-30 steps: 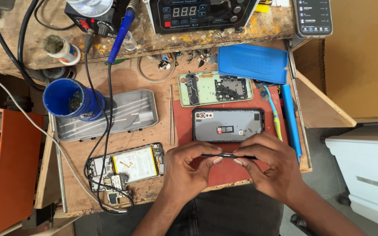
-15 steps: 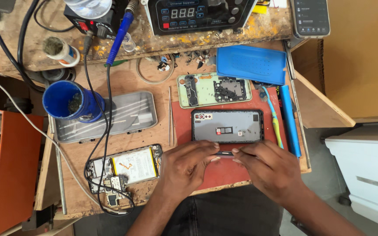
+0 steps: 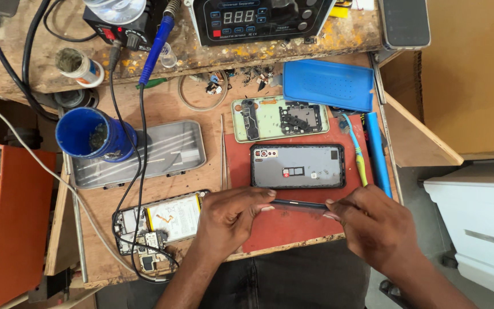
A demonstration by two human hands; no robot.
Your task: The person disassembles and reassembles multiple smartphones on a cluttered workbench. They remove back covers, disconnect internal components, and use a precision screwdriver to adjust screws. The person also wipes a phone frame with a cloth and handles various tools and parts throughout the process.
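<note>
From the head view, the left hand (image 3: 232,214) and right hand (image 3: 373,220) hold a thin dark phone part (image 3: 298,205) edge-on between them, each grip pinching one end of it over the red mat (image 3: 270,229) near the table's (image 3: 161,109) front edge. Just behind it on the mat lies a dark phone frame (image 3: 297,166). A pale green back cover (image 3: 278,118) sits further back. An opened phone with battery (image 3: 164,220) lies toward the front left corner, behind it a grey metal tray (image 3: 144,153) and a blue cup (image 3: 90,135).
</note>
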